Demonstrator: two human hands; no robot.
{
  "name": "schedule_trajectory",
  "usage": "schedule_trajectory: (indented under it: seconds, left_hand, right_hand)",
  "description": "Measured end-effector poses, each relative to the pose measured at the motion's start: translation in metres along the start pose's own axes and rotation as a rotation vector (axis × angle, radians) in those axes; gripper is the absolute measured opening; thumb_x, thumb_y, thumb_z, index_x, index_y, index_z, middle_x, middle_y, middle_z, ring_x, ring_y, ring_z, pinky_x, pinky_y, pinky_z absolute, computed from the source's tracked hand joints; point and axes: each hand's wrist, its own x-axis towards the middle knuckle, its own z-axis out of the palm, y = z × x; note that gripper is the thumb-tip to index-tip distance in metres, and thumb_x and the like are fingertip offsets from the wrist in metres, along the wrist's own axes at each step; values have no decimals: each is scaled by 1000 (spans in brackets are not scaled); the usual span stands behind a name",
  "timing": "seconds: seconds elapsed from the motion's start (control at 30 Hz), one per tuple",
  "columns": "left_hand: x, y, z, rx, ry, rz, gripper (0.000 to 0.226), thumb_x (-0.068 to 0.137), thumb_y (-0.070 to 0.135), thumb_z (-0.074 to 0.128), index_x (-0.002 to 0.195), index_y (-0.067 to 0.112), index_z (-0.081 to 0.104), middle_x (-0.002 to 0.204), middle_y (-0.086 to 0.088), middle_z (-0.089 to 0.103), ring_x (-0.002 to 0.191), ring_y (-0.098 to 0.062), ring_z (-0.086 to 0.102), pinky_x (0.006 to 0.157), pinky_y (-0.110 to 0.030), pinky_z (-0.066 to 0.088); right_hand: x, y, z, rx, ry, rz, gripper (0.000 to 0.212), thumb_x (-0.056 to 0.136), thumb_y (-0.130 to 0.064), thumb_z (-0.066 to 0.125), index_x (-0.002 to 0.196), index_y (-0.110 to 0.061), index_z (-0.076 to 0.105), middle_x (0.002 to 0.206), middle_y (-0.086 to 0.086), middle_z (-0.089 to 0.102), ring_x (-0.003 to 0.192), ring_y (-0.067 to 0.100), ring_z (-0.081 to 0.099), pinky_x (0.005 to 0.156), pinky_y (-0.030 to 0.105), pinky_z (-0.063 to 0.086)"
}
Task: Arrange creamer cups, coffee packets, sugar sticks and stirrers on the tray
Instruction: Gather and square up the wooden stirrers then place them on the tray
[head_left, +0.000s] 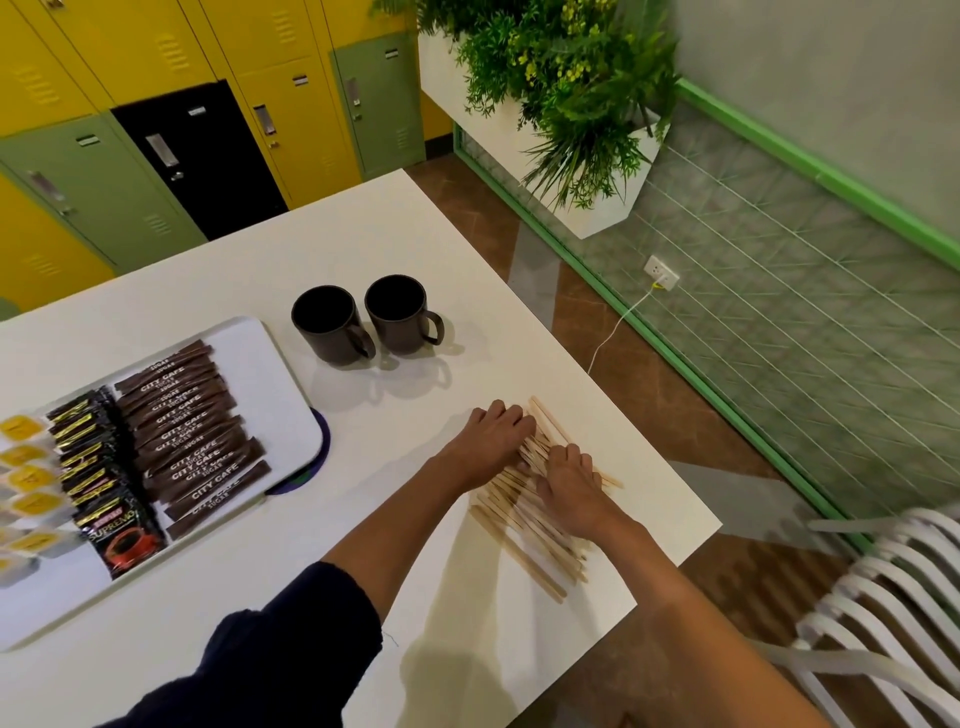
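Wooden stirrers (524, 525): loose pile on the bench (467, 249), near its right edge, off the tray.
Left hand (493, 441): on the pile's far end; fingers (511, 415) bent and close together, tips on the sticks; whether they pinch any cannot be told.
Right hand (571, 488): lies over the pile's middle, fingers (574, 460) fairly straight, slightly apart, pressing down.
Tray (280, 374): white, on the left part of the bench, its left side cut off by the frame.
Tray contents: brown sugar sticks (192, 436) in an overlapping row on the right; black coffee packets (104, 483) beside them; yellow-lidded creamer cups (26, 488) furthest left, partly out of view.
Mugs (324, 322): two dark ones side by side beyond the pile, insides too dark to see.
Purple rim (321, 447): shows under the tray corner nearest the stirrers, mostly hidden.
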Motion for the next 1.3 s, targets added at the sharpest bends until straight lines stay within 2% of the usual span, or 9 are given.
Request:
schedule_trajectory:
  seconds: [0.2,0.4,0.57,0.83,0.93,1.03,1.17,1.23,1.3]
  left_hand:
    - [-8,-12,-8,-365,4,-72,39,85,24,65,119,9,52,118,-9,55,109,-25,47,90,-36,37]
    - [-27,-28,-12,-878,171,-222,58,71,26,81,121,18,53,119,-3,54,109,-16,47,92,-29,42]
    - [-50,-27,-17,-1369,278,-415,33,93,27,55,122,9,55,112,-2,59,97,-7,56,82,-13,46]
    - [-78,-36,-15,-1339,322,-475,39,101,33,33,128,13,54,127,-2,57,120,-15,52,102,-31,41]
    - [-94,-41,-13,-1479,436,-527,46,98,43,32,144,36,30,147,5,37,134,-9,37,106,-30,36]
    - [-109,-43,-13,-1551,647,-593,48,96,50,29,143,51,17,154,9,22,135,-4,28,111,-34,31]
    - [-119,-42,-22,-1368,933,-615,48,101,41,20,140,55,-4,156,12,14,122,22,32,99,-7,33]
    - [-124,-44,-27,-1344,1049,-599,48,101,42,19,136,60,-8,156,18,4,135,13,26,113,-22,30]
    - [-130,-50,-26,-1414,1092,-687,48,100,47,19,136,60,-8,154,14,15,140,-9,30,114,-40,31]
  right_hand:
    - [0,-4,-12,80,-140,-46,28,101,-25,33,120,-5,37,123,15,52,119,31,44,96,39,34]
    - [-2,-11,-22,408,-286,-63,35,101,-30,34,128,-8,31,101,10,57,82,18,54,68,29,38]
    - [-4,-36,-23,682,-359,-109,20,99,-33,44,113,-18,46,74,-3,60,70,8,57,69,21,44]
    - [1,-81,-5,740,-392,-175,31,98,-31,47,72,-14,52,60,1,57,54,7,53,66,20,42]
    - [4,-99,2,745,-329,-240,22,98,-34,45,80,-22,51,61,-4,54,50,3,52,58,15,42]
    - [8,-122,10,645,-248,-324,20,98,-41,42,101,-25,53,64,-7,55,56,7,55,60,21,44]
    - [10,-152,15,551,-222,-363,34,100,-40,34,114,-13,48,78,0,58,62,9,56,59,19,44]
    - [11,-162,16,568,-201,-365,34,100,-39,36,116,-12,47,81,1,59,63,9,57,57,17,43]
    - [13,-175,17,640,-173,-362,32,98,-42,39,115,-16,47,79,-5,58,65,8,57,58,16,42]
